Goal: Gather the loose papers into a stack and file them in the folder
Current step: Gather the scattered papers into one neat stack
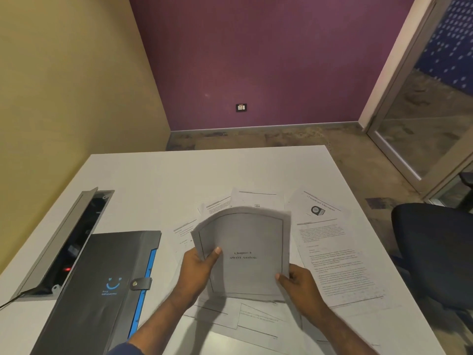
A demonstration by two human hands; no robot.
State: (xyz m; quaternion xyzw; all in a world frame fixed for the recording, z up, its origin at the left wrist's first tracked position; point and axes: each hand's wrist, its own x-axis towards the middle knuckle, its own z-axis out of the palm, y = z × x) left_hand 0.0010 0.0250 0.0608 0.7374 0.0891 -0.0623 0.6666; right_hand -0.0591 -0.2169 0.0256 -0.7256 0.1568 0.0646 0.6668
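Note:
A small stack of printed papers (245,242) stands nearly upright above the white table (158,180), its top sheet showing a chapter title in a frame. My left hand (198,267) grips its left edge with the thumb on the front. At the lower right corner my right hand (298,281) holds the stack, fingers curled behind it. Several loose papers (335,254) lie spread on the table behind, to the right of and below the held stack. A dark grey folder (102,290) with a blue spine and a snap strap lies shut at the left.
An open grey cable box (66,242) is set into the table left of the folder, a cable leading off from it. A dark office chair (435,252) stands at the table's right edge. Beyond the table are a purple wall and a glass door.

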